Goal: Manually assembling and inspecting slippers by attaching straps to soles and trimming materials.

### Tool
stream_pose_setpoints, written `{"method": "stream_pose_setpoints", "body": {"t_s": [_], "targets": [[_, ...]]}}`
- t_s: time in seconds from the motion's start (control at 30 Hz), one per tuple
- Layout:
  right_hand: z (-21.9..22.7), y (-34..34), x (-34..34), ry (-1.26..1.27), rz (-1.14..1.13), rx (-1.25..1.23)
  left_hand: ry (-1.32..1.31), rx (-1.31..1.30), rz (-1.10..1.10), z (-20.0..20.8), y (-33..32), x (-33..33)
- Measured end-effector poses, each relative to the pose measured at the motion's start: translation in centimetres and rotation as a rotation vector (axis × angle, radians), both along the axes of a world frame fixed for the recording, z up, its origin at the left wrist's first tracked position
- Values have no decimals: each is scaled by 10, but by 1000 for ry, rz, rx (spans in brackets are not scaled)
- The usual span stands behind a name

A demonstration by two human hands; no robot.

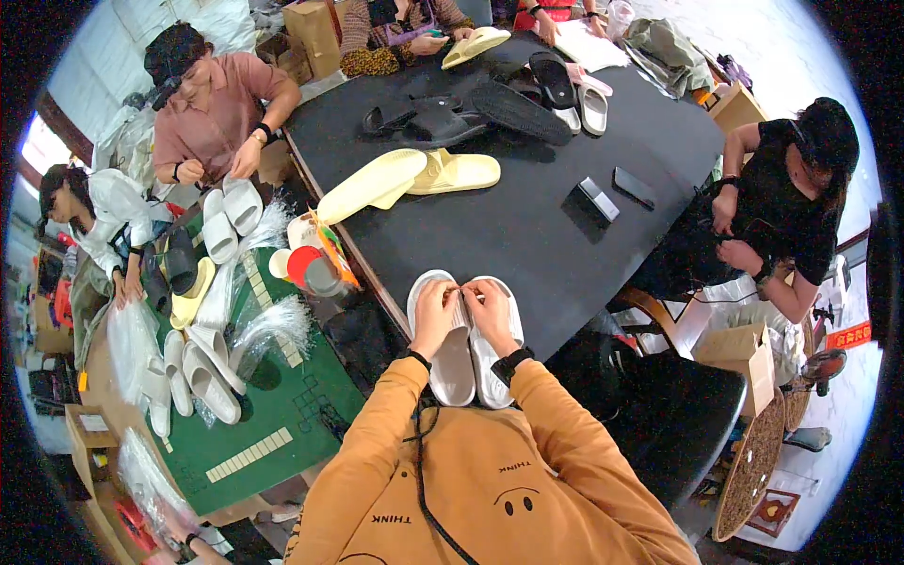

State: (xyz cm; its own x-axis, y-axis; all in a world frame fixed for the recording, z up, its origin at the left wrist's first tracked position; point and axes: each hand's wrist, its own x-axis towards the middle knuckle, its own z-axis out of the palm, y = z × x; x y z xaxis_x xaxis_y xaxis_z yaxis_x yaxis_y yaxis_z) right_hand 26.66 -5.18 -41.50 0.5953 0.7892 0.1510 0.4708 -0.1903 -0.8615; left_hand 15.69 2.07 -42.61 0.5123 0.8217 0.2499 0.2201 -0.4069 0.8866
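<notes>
A pair of light grey slide slippers stands side by side at the near edge of the black table, heels toward me. My left hand [435, 315] rests over the strap of the left slipper [452, 372]. Over the strap of the right slipper [496, 388] lies my right hand [488, 309]. Both hands are closed, their thumbs and fingers pinched close together at the gap between the two straps. Whatever is between the fingertips is too small to make out.
Pale yellow slippers [457, 173] and black slippers [443, 121] lie farther along the black table [414, 240]. A phone [634, 187] and a small box [598, 199] are to the right. Left, a green table [311, 414] bears more slippers and plastic bags. Several people sit around.
</notes>
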Motion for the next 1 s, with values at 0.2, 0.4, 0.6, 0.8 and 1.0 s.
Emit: {"method": "stream_pose_setpoints", "body": {"t_s": [0.2,0.4,0.6,0.8,1.0], "targets": [[2,1,-2,21,-32,10,1,-93,151,-10,15,2],[-6,3,2,1,-86,35,-120,-316,191,-13,12,-1],[-4,1,1,30,-27,59,-20,63,116,7,3,0],[-1,2,-1,1,11,17,-3,32,26,4,2,-4],[-5,2,1,46,-2,35,-23,97,87,8,-4,-1]]}}
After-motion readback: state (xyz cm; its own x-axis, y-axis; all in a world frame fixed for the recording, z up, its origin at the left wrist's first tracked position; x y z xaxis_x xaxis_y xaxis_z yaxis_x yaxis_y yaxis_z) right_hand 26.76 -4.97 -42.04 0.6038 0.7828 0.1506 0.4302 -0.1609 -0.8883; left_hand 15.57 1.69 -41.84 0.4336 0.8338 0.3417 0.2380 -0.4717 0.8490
